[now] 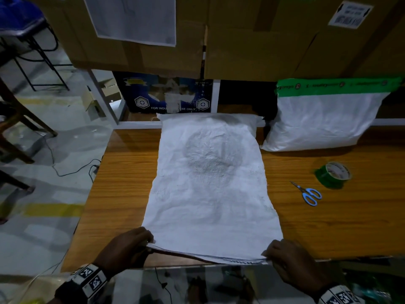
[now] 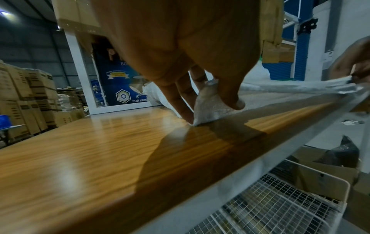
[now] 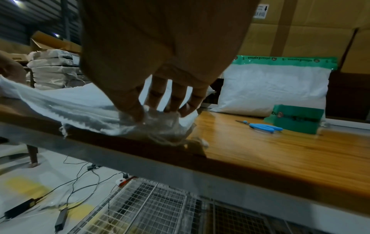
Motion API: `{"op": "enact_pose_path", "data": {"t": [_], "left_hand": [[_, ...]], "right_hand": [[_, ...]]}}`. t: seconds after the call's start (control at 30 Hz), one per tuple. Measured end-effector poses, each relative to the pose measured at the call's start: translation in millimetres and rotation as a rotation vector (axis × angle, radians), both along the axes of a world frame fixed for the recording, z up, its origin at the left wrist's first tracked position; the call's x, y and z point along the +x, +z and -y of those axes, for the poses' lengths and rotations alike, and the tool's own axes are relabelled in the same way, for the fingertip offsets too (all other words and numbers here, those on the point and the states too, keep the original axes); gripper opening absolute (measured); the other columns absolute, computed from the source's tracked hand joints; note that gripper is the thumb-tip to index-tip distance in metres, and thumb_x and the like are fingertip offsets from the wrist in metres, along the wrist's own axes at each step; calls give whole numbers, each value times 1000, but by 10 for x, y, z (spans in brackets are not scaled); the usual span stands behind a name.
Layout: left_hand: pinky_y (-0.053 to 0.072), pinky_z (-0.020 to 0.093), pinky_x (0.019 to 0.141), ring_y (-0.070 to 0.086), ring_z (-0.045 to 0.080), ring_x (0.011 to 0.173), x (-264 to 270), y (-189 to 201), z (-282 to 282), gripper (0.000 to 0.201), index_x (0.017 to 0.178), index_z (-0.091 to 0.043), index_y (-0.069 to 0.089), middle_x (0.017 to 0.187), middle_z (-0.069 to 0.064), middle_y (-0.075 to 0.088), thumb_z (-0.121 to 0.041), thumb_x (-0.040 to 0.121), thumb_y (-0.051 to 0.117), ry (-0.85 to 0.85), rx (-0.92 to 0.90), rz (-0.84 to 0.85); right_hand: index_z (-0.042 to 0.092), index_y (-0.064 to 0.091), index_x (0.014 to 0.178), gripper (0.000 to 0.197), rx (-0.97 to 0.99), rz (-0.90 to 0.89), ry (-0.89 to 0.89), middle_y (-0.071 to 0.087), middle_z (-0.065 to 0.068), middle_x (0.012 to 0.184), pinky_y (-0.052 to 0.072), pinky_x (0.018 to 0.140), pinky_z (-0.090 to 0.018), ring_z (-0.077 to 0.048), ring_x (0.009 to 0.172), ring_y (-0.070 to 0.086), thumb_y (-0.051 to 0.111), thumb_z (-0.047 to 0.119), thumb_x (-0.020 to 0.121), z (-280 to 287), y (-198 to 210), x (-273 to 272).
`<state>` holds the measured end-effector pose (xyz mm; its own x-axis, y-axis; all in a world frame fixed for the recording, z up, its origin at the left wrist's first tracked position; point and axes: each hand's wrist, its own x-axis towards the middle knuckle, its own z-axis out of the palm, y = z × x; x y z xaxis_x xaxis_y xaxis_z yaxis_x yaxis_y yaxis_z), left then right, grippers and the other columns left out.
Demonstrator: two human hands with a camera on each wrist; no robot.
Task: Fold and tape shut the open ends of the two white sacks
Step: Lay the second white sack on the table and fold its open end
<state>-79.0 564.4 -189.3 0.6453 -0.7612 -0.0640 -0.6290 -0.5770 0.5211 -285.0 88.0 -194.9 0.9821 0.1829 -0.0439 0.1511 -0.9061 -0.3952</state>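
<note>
A white woven sack (image 1: pixel 210 183) lies flat along the middle of the wooden table (image 1: pixel 122 194), its open end at the near edge. My left hand (image 1: pixel 131 244) pinches the near left corner (image 2: pixel 210 109) between thumb and fingers. My right hand (image 1: pixel 285 255) grips the near right corner (image 3: pixel 158 121), bunching the cloth. The open edge is lifted slightly off the table between the two hands. A second white sack (image 1: pixel 322 119), its top sealed with green tape, leans upright at the back right (image 3: pixel 274 88).
A green tape roll (image 1: pixel 333 174) and blue-handled scissors (image 1: pixel 309 194) lie on the table to the right of the flat sack. Cardboard boxes (image 1: pixel 241 34) stand stacked behind the table. A wire basket (image 2: pixel 270 205) sits below the near edge, and cables (image 3: pixel 80 182) run over the floor.
</note>
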Motion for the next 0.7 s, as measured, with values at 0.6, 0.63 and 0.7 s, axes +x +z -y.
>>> {"op": "enact_pose_path", "data": {"t": [0.6,0.63,0.7], "left_hand": [[16,58,115,11,28,148,1128,628,1885,62,152,-47,5,164,1,5,-50,100,38,261,80,267],[8,64,115,0,28,150,1190,570,2040,64,150,-51,-3,164,-3,-8,-51,100,36,278,161,212],[-2,71,111,-16,29,149,1268,393,2206,63,147,-55,-11,160,-9,-25,-62,97,27,273,294,91]], "right_hand": [[34,44,148,55,113,225,-515,29,-9,160,36,113,-53,-35,144,32,49,54,98,-267,539,2198],[38,37,150,59,102,124,-542,21,-9,163,34,113,-57,-39,146,26,48,59,97,-328,510,2345],[45,26,153,69,96,-125,-566,6,-5,167,28,114,-63,-46,148,16,50,67,93,-425,379,2531]]}}
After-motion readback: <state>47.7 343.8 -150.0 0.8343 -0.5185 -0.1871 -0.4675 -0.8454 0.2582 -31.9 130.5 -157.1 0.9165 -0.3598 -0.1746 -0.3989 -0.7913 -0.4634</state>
